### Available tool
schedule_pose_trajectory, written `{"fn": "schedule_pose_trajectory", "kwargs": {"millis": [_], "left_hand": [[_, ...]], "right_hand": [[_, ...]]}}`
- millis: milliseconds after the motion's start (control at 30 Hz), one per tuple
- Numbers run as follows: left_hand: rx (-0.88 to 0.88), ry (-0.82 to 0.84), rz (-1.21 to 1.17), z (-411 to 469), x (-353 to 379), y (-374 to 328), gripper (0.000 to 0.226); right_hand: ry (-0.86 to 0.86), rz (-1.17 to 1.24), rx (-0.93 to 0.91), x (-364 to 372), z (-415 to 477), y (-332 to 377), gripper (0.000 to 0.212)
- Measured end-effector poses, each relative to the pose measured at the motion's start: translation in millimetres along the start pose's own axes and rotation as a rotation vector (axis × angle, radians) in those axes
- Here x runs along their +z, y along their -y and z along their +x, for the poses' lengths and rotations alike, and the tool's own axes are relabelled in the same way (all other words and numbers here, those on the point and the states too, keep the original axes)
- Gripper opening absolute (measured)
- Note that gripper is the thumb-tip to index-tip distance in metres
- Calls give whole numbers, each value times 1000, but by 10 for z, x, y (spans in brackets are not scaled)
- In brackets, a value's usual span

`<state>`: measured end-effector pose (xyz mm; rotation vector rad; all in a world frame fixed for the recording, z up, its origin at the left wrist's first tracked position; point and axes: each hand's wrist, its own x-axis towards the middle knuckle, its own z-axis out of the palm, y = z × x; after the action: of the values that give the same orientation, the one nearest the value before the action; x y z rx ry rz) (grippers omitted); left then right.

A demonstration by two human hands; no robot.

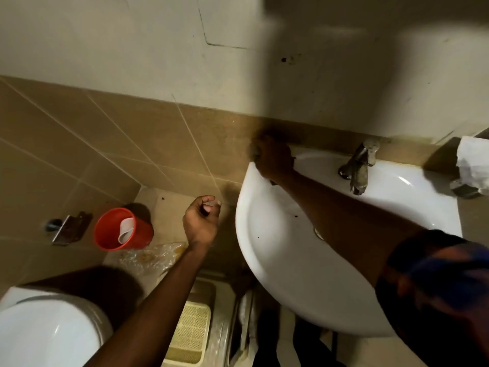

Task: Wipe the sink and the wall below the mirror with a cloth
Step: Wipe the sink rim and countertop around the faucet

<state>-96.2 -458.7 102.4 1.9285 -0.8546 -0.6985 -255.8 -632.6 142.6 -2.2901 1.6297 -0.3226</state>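
Note:
A white sink (285, 260) hangs on the tan tiled wall (164, 139) at the right. My right hand (275, 157) reaches across the basin to its back left corner and grips a small grey cloth (254, 150), pressed where the rim meets the tiles. Most of the cloth is hidden under my fingers. My left hand (202, 221) hangs in the air left of the sink with loosely curled fingers and holds nothing. Above the tiles is a pale painted wall (132, 49).
A metal tap (358, 165) stands at the sink's back edge. Crumpled white paper (473, 162) lies at the far right. On the floor are a red bucket (123, 229), clear plastic wrap (150, 256) and a cream drain tray (190, 332). A toilet (47, 329) is bottom left.

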Motion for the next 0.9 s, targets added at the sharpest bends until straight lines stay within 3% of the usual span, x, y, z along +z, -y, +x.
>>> {"fn": "schedule_pose_trajectory", "kwargs": {"millis": [100,200,300,400,533,667,800,900], "left_hand": [[-33,-44,16,-71,-58,62,13],[-40,-90,24,-86,-153,54,20],[-32,-112,-28,-72,-229,22,21],[-40,-60,-48,-133,-267,9,20],[-13,46,-45,-388,-192,9,18],[145,79,26,-721,-68,-31,27],[349,141,127,-1022,29,-87,31],[512,212,212,-1206,75,-100,28]], "right_hand": [[113,-7,-123,159,-241,302,48],[225,26,-278,282,-797,582,53],[229,102,-383,362,-1563,678,56],[280,167,-461,330,-2150,505,54],[380,228,-593,61,-2852,89,33],[518,242,-357,-331,-3337,-366,55],[252,399,-134,-515,-3318,-453,52],[212,356,-87,-340,-3068,-264,51]]}}
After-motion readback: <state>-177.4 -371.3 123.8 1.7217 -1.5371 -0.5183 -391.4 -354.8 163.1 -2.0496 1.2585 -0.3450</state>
